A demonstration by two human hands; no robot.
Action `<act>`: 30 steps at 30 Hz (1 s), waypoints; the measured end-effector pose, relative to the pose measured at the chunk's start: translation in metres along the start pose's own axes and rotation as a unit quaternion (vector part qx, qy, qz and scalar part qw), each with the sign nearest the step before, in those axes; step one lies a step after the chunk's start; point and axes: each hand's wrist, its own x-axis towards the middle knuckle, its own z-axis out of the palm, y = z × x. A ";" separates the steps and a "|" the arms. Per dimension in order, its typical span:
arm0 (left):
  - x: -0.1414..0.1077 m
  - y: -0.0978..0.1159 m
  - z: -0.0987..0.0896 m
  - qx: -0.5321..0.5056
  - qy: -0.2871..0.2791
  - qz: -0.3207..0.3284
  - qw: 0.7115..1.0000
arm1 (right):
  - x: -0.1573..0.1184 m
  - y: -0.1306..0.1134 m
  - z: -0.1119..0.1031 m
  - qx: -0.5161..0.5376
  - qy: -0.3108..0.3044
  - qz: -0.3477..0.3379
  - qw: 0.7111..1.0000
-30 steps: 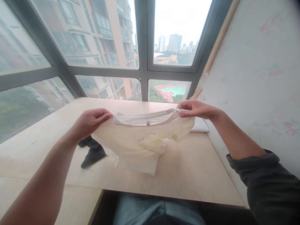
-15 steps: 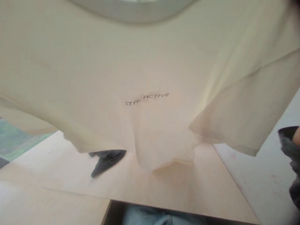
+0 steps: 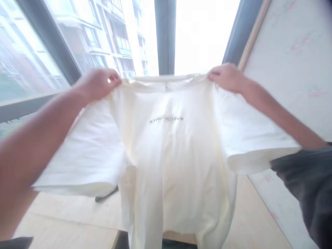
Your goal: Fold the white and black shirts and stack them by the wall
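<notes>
A white T-shirt hangs spread out in front of me, its chest print reading "STAY ACTIVE". My left hand pinches it at the left shoulder, beside the neckline. At the opposite shoulder, my right hand grips the cloth with bent fingers. Both short sleeves droop outward below my forearms. The shirt's lower part falls in loose folds over the table's near edge. Behind the left sleeve, most of a dark cloth is hidden.
A pale wooden table lies below the shirt. Beyond it stands a window with a grey frame, buildings showing outside. On the right is a wall with a faint flower pattern.
The shirt has moved away from my face, farther out towards the window. Both my hands and forearms have come into view, and the window now shows above the neckline.
</notes>
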 end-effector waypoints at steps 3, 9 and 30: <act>-0.007 -0.006 0.086 -0.011 -0.068 -0.014 0.998 | -0.031 0.012 0.090 -0.029 -0.090 0.048 0.994; -0.017 -0.015 0.242 -0.025 -0.124 -0.094 0.988 | -0.071 0.051 0.248 -0.060 -0.157 0.196 0.966; -0.208 -0.126 0.308 0.078 -0.162 -0.192 0.965 | -0.217 -0.047 0.416 0.001 -0.236 0.107 0.966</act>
